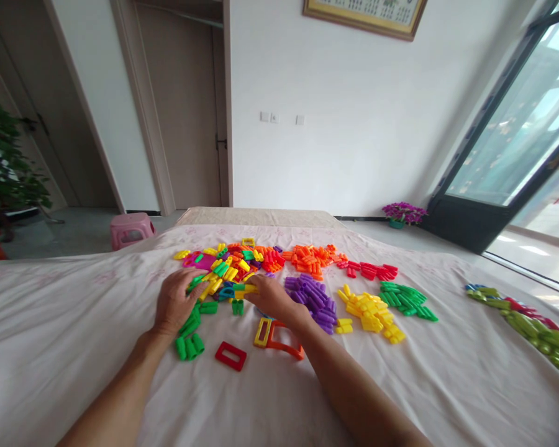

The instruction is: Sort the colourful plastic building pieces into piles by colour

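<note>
A mixed heap of plastic building blocks (233,268) lies on the cloth in front of me. At its left edge my left hand (177,301) is closed, with a green block (196,282) between thumb and fingers. My right hand (274,298) reaches in from the other side, its fingers pinched on a yellow block (245,289); the fingertips are partly hidden. Green blocks (189,346) lie just below my left hand. Under my right forearm are a yellow frame piece (262,332) and an orange frame piece (286,349). A red rectangular frame (231,356) lies between my arms.
Colour-sorted piles spread to the right: orange (310,259), red (377,271), purple (312,301), yellow (370,311) and green (407,300). More lime-green pieces (540,335) lie at the far right. A pink stool (131,230) stands beyond the pale cloth (372,397).
</note>
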Available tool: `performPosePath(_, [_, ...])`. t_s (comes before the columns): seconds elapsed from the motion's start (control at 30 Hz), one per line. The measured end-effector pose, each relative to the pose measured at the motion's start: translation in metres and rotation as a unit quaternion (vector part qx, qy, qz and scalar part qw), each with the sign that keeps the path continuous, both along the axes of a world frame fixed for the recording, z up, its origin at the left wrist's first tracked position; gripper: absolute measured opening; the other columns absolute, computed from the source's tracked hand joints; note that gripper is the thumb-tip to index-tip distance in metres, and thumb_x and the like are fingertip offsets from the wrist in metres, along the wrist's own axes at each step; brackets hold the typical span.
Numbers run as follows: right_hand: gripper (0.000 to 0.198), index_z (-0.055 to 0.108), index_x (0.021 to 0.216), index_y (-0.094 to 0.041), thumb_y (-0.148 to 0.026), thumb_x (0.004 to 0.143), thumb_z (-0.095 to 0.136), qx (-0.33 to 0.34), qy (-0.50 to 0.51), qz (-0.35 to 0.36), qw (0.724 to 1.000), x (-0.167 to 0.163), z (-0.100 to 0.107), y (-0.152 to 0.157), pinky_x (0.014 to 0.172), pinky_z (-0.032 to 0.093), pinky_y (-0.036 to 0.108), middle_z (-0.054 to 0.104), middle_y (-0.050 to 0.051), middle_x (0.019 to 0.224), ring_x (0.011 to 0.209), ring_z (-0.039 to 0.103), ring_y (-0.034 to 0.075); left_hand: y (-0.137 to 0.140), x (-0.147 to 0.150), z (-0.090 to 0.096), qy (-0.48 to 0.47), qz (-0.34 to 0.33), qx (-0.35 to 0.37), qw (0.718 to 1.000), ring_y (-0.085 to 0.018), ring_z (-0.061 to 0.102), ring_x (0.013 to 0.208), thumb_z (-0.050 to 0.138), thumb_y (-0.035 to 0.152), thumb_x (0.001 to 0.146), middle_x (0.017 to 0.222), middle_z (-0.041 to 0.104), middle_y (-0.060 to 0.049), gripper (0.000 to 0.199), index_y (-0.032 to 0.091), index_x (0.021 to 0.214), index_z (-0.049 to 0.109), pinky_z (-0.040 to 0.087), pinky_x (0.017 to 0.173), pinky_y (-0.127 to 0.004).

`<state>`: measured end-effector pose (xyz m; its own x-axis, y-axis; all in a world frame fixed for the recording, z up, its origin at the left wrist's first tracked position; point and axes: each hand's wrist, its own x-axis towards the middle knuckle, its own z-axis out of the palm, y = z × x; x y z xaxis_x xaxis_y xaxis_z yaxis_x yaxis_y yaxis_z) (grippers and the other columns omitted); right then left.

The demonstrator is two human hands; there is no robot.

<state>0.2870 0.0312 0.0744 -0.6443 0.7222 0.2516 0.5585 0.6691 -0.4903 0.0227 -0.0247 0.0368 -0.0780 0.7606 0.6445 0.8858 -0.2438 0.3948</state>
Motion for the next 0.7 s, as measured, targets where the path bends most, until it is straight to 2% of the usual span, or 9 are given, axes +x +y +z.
performPosePath(0.13, [0.018, 0.069, 0.102, -0.017, -0.023, 0.084, 0.067, -0.014, 0.021, 0.016, 1.000, -0.004, -0.002, -0.007, 0.072, 0.044, 0.024, 0.071, 0.004, 0.093, 0.082, 0.063, 0.017, 0.002, 0.035, 0.005, 0.006, -0.094, -0.045, 0.995, -0.025, 0.061, 0.113, 0.048, 0.047, 0.093, 0.113, 0.072, -0.008, 0.037, 0.022, 0.106, 0.073, 0.041, 0.105, -0.040])
performPosePath(0.2, [0.018, 0.070, 0.101, -0.017, -0.024, 0.084, 0.068, -0.014, 0.029, 0.022, 0.999, -0.007, -0.003, -0.009, 0.073, 0.044, 0.024, 0.072, 0.004, 0.093, 0.083, 0.064, 0.017, 0.002, 0.045, 0.005, -0.005, -0.116, -0.062, 0.991, -0.024, 0.063, 0.109, 0.049, 0.044, 0.093, 0.109, 0.073, -0.007, 0.034, 0.023, 0.103, 0.074, 0.044, 0.102, -0.039])
performPosePath(0.4, [0.021, 0.071, 0.106, -0.019, -0.022, 0.085, 0.065, 0.000, 0.026, 0.026, 0.999, -0.001, 0.000, -0.007, 0.079, 0.046, 0.025, 0.073, 0.005, 0.102, 0.091, 0.066, 0.018, 0.003, 0.043, -0.001, -0.074, -0.102, -0.108, 0.986, -0.023, 0.065, 0.104, 0.053, 0.047, 0.090, 0.107, 0.074, -0.005, 0.032, 0.024, 0.102, 0.072, 0.047, 0.098, -0.035])
performPosePath(0.5, [0.024, 0.071, 0.107, -0.019, -0.023, 0.084, 0.066, -0.015, 0.015, -0.001, 1.000, 0.019, 0.014, 0.001, 0.078, 0.047, 0.026, 0.072, 0.005, 0.103, 0.091, 0.066, 0.019, 0.005, 0.033, -0.007, -0.086, -0.070, -0.139, 0.984, -0.023, 0.064, 0.106, 0.054, 0.053, 0.088, 0.108, 0.074, -0.004, 0.036, 0.025, 0.102, 0.071, 0.046, 0.099, -0.034])
performPosePath(0.6, [0.023, 0.070, 0.106, -0.018, -0.023, 0.085, 0.061, -0.041, 0.020, -0.023, 0.999, 0.051, 0.034, 0.009, 0.074, 0.047, 0.024, 0.071, 0.003, 0.094, 0.084, 0.065, 0.016, 0.007, 0.028, -0.011, -0.037, -0.095, -0.138, 0.985, -0.024, 0.063, 0.108, 0.055, 0.055, 0.086, 0.107, 0.074, -0.004, 0.036, 0.025, 0.096, 0.073, 0.044, 0.102, -0.035])
performPosePath(0.7, [0.026, 0.067, 0.108, -0.017, -0.021, 0.086, 0.055, -0.034, 0.024, -0.123, 0.992, 0.090, 0.052, 0.016, 0.067, 0.045, 0.022, 0.070, 0.004, 0.089, 0.078, 0.063, 0.014, 0.007, 0.023, -0.013, -0.022, -0.091, -0.100, 0.991, -0.023, 0.062, 0.112, 0.048, 0.052, 0.090, 0.111, 0.073, -0.004, 0.038, 0.026, 0.101, 0.073, 0.042, 0.105, -0.034])
